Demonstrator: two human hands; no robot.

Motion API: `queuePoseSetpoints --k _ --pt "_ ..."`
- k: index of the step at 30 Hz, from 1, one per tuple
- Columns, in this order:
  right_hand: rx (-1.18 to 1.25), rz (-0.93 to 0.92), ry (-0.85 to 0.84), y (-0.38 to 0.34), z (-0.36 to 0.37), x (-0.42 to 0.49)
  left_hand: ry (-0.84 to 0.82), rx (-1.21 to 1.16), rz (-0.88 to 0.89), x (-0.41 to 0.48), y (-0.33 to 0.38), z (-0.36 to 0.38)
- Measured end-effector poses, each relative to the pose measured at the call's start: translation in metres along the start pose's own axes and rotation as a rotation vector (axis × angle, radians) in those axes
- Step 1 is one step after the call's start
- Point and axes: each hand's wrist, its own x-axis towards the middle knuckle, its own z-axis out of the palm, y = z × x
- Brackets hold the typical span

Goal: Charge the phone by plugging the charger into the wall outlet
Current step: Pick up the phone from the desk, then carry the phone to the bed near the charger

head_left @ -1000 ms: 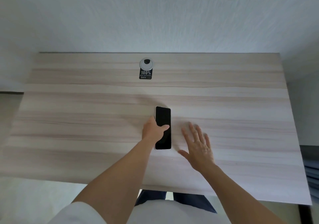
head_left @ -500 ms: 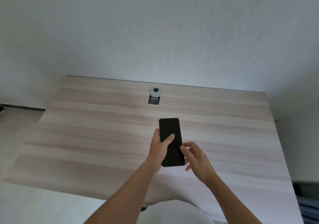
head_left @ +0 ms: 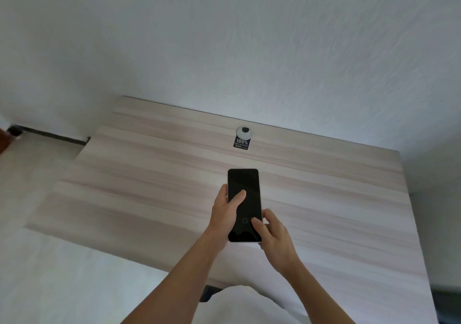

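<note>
We hold the phone point(head_left: 244, 199) in our left hand point(head_left: 224, 214), fingers wrapped round its left edge and the thumb laid across the dark glass, while our right hand point(head_left: 274, 236) pinches its lower right side, a fingertip resting on the screen beside a faint ring icon. Both hands grasp the phone; whether it is lifted clear of the desk point(head_left: 149, 186) beneath our grip we cannot tell. No charger, cable or outlet shows anywhere around our hands. To do this step well, we judge we should keep the left-hand clasp firm and the bottom edge, nearest our wrists, free for the plug. The phone is a thin, glossy slab with rounded corners and a pale rim; the desk is matte, pale, streaked woodgrain. Beyond our fingertips sits a round grey cable grommet point(head_left: 244, 132) with a dark sticker point(head_left: 242, 143).
</note>
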Motion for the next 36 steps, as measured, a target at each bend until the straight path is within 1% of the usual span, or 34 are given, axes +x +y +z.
queuePoseSetpoints --k 4,9,15,19,24,28,32,36 --pt "-0.068 0.003 -0.060 0.002 0.025 -0.003 0.050 -0.031 0.018 -0.008 -0.007 -0.028" --pt "-0.131 0.000 -0.186 0.007 0.053 -0.006 0.185 -0.074 0.046 -0.030 -0.019 -0.061" --pt "-0.231 -0.112 -0.418 -0.001 0.077 -0.024 0.445 -0.155 0.097 -0.082 -0.034 -0.088" --pt "-0.303 -0.140 -0.567 0.005 0.099 -0.041 0.611 -0.272 0.118 -0.121 -0.052 -0.106" --pt "-0.372 -0.192 -0.756 0.009 0.133 -0.062 0.802 -0.358 0.140 -0.165 -0.074 -0.133" --pt "-0.458 -0.243 -0.882 0.006 0.166 -0.077 0.929 -0.472 0.158 -0.196 -0.088 -0.158" --pt "-0.509 -0.260 -1.008 0.002 0.209 -0.088 1.018 -0.539 0.173 -0.218 -0.095 -0.191" --pt "-0.570 -0.278 -1.085 -0.002 0.266 -0.091 1.093 -0.577 0.186 -0.229 -0.099 -0.239"
